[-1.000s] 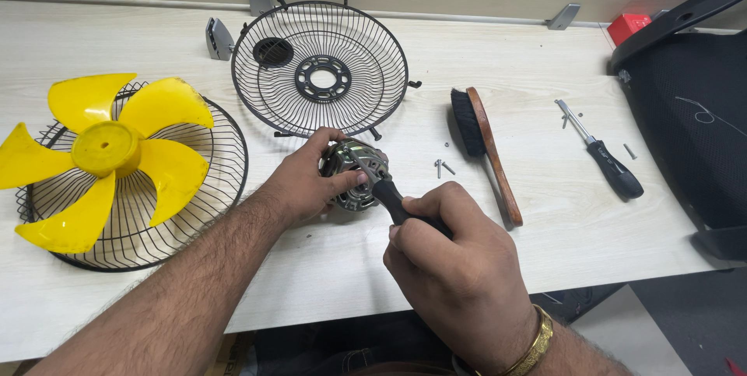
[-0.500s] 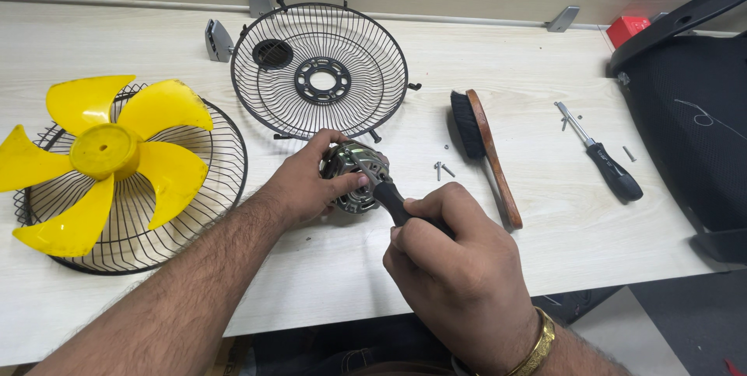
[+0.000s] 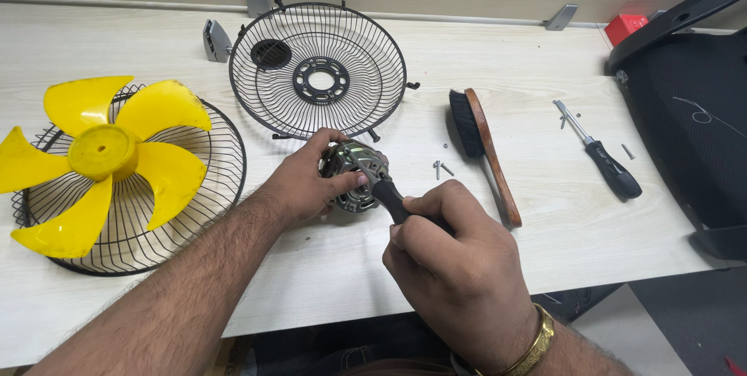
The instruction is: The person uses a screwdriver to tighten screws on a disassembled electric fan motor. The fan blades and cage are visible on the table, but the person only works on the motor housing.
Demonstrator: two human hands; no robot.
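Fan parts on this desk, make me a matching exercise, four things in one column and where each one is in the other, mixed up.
Things:
1. yellow fan blade
2. fan motor
3. wooden brush
4. spare screwdriver

Places:
A. lying loose near the black chair
B. resting on a wire guard at the desk's left
C. gripped by the left hand
D. on its side, right of two loose screws

Pairs: 1-B, 2-C, 3-D, 4-A. The right hand holds a second, black-handled screwdriver against the motor.
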